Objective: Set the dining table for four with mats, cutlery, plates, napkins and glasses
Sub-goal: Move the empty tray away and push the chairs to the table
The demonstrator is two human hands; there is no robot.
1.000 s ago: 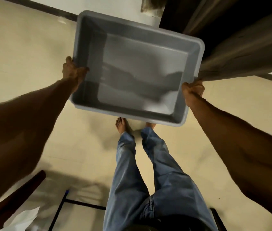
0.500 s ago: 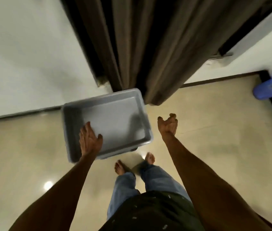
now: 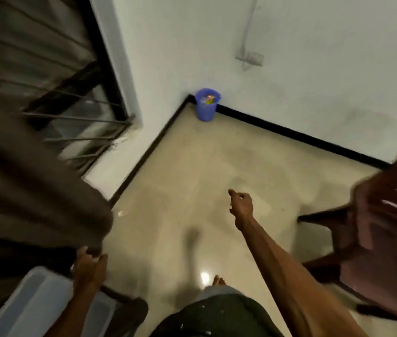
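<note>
The empty grey plastic tub point(image 3: 34, 302) lies low at the bottom left, partly under the curtain's hem. My left hand point(image 3: 90, 268) hovers over its far right corner with fingers spread and loosely bent; the blur hides whether it touches the rim. Out over the floor in the middle, my right hand point(image 3: 241, 205) holds nothing, its fingers loosely curled. No mats, cutlery, plates, napkins or glasses are in view.
A brown curtain point(image 3: 34, 190) hangs at the left before a barred window point(image 3: 71, 98). A dark wooden chair point(image 3: 382, 229) stands at the right. A small blue bin point(image 3: 206, 104) sits in the far corner of the beige floor point(image 3: 192, 166).
The tub has gone from held up in both hands to low at the left. My right hand has let go of it. My view has swung right, towards the corner and chair.
</note>
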